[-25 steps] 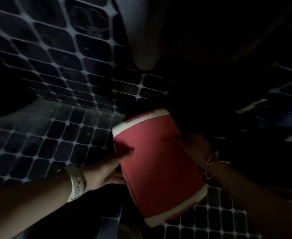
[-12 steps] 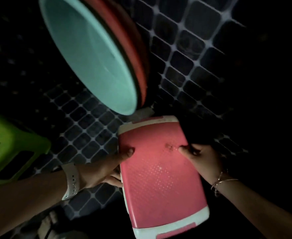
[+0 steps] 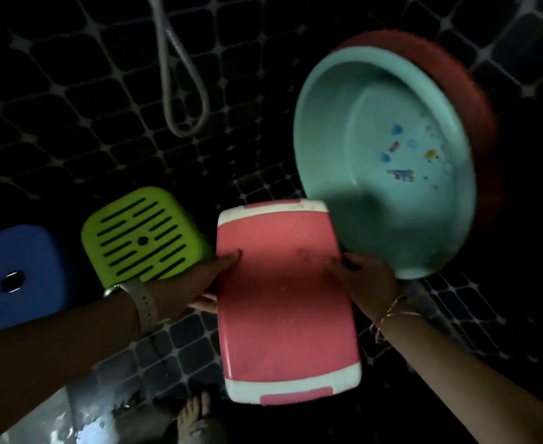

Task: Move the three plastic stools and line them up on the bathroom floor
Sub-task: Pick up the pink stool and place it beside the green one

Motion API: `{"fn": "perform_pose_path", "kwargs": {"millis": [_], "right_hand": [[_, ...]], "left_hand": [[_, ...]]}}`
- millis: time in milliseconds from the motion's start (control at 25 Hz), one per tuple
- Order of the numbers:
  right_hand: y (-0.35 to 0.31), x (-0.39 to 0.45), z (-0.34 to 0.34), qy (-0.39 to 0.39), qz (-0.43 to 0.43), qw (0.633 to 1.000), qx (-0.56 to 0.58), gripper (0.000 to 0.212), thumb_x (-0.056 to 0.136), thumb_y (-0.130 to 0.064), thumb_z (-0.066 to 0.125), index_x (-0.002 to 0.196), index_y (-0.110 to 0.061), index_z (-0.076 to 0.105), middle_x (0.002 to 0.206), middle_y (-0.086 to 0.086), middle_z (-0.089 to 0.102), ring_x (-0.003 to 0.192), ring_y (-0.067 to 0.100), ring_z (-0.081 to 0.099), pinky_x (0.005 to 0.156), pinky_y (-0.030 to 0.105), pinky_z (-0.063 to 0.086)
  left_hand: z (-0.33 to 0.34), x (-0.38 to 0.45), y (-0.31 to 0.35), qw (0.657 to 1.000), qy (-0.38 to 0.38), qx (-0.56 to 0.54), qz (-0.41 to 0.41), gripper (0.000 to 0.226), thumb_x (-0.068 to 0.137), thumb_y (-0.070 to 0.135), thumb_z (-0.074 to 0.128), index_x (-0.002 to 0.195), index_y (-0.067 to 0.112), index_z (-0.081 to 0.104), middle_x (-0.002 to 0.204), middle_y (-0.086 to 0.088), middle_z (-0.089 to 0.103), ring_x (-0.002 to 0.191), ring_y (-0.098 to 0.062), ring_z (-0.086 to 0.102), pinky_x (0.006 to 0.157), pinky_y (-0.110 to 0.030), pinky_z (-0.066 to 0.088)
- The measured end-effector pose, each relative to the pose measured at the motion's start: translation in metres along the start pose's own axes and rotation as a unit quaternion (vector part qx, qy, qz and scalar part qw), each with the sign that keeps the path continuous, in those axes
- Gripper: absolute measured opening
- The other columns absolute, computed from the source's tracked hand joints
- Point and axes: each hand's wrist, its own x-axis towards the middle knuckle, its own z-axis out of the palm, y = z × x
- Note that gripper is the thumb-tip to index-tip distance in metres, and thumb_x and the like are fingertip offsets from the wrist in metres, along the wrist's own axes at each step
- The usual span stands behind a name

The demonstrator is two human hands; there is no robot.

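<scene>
Pretty dark bathroom shot. The person has the pink stool [image 3: 286, 302] gripped from both sides: left hand [image 3: 196, 280] clamped on its left edge with the thumb on top of the seat, right hand [image 3: 366, 283] wrapped around the right edge. The seat faces up at the camera, white bands at each end. Whether its legs touch the tiled floor [image 3: 180, 341] is hard to tell. Just left of it sits the green stool [image 3: 145, 235] with slotted top, and further left the blue stool [image 3: 17, 270], roughly in a row. A teal basin [image 3: 385, 161] leans tilted just behind the right hand, red basin [image 3: 475, 123] nested behind it. A shower hose [image 3: 183, 91] loops down the wall.
</scene>
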Motion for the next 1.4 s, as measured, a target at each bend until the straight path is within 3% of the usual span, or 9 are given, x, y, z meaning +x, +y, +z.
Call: {"fn": "perform_pose_path", "kwargs": {"millis": [80,160,320,600,800,1000,1120,1320,1400], "right_hand": [[-0.024,0.027,0.021,0.02,0.0,1.0,0.005,0.018,0.078,-0.027,0.071,0.078,-0.01,0.077,0.059,-0.011,0.064,0.064,-0.001,0.05,0.05,0.008,0.038],[-0.038,0.056,0.032,0.032,0.008,0.999,0.01,0.023,0.079,-0.023,0.071,0.093,-0.005,0.077,0.075,0.0,0.071,0.075,0.004,0.056,0.053,0.002,0.038],[-0.06,0.118,0.06,0.05,0.03,0.995,0.084,0.028,0.081,-0.015,0.068,0.105,-0.002,0.072,0.089,0.006,0.071,0.087,0.01,0.055,0.078,0.026,0.046],[-0.07,0.208,0.108,0.049,0.085,0.987,0.125,0.028,0.074,-0.016,0.066,0.1,-0.01,0.075,0.074,0.002,0.07,0.072,0.014,0.061,0.073,0.028,0.05],[-0.067,0.25,0.133,0.045,0.1,0.99,0.09,0.02,0.068,-0.02,0.066,0.085,-0.018,0.076,0.073,0.002,0.07,0.074,0.016,0.064,0.078,0.03,0.053],[-0.057,0.26,0.164,0.015,0.102,0.991,0.085,0.023,0.069,-0.014,0.063,0.089,-0.016,0.076,0.076,0.003,0.071,0.078,0.019,0.064,0.087,0.038,0.053],[-0.052,0.27,0.174,0.002,0.086,0.993,0.085,0.023,0.072,-0.013,0.061,0.088,-0.021,0.076,0.076,0.001,0.07,0.079,0.019,0.063,0.086,0.036,0.053],[-0.056,0.276,0.178,-0.015,0.075,0.997,0.029,0.034,0.083,-0.013,0.054,0.114,-0.016,0.067,0.106,0.015,0.072,0.086,0.021,0.062,0.086,0.032,0.049],[-0.059,0.273,0.182,-0.011,0.072,0.997,-0.013,0.036,0.086,-0.014,0.05,0.12,-0.014,0.063,0.116,0.015,0.068,0.098,0.026,0.064,0.088,0.03,0.046]], "left_hand": [[-0.026,0.013,0.013,1.0,-0.003,-0.029,0.006,0.05,0.08,0.064,0.054,0.105,0.021,0.064,0.106,-0.006,0.067,0.095,-0.023,0.067,0.066,-0.031,0.059],[-0.04,0.029,0.026,0.999,-0.007,-0.043,0.021,0.053,0.082,0.062,0.053,0.11,0.018,0.062,0.106,-0.006,0.066,0.095,-0.024,0.066,0.068,-0.032,0.059],[-0.057,0.067,0.051,0.994,-0.003,-0.096,0.044,0.044,0.084,0.058,0.053,0.101,0.02,0.063,0.102,-0.005,0.065,0.092,-0.022,0.064,0.072,-0.034,0.056],[-0.084,0.128,0.073,0.987,0.033,-0.152,0.049,0.063,0.085,0.053,0.057,0.126,0.006,0.057,0.127,-0.021,0.063,0.115,-0.037,0.061,0.093,-0.048,0.053],[-0.1,0.162,0.078,0.983,0.049,-0.167,0.05,0.061,0.085,0.05,0.059,0.125,0.004,0.056,0.115,-0.018,0.062,0.11,-0.036,0.061,0.093,-0.049,0.052],[-0.115,0.179,0.066,0.983,0.052,-0.174,0.041,0.06,0.088,0.044,0.058,0.131,0.003,0.052,0.127,-0.02,0.06,0.118,-0.036,0.058,0.101,-0.052,0.047],[-0.118,0.183,0.064,0.981,0.062,-0.178,0.044,0.057,0.089,0.04,0.058,0.129,0.0,0.053,0.118,-0.022,0.058,0.108,-0.033,0.058,0.099,-0.05,0.048],[-0.119,0.179,0.066,0.979,0.056,-0.192,0.044,0.05,0.088,0.039,0.059,0.122,0.003,0.053,0.111,-0.019,0.056,0.101,-0.032,0.059,0.088,-0.046,0.053],[-0.118,0.172,0.067,0.975,0.067,-0.204,0.055,0.033,0.09,0.034,0.059,0.107,0.006,0.055,0.092,-0.016,0.061,0.081,-0.024,0.062,0.082,-0.039,0.055]]}}
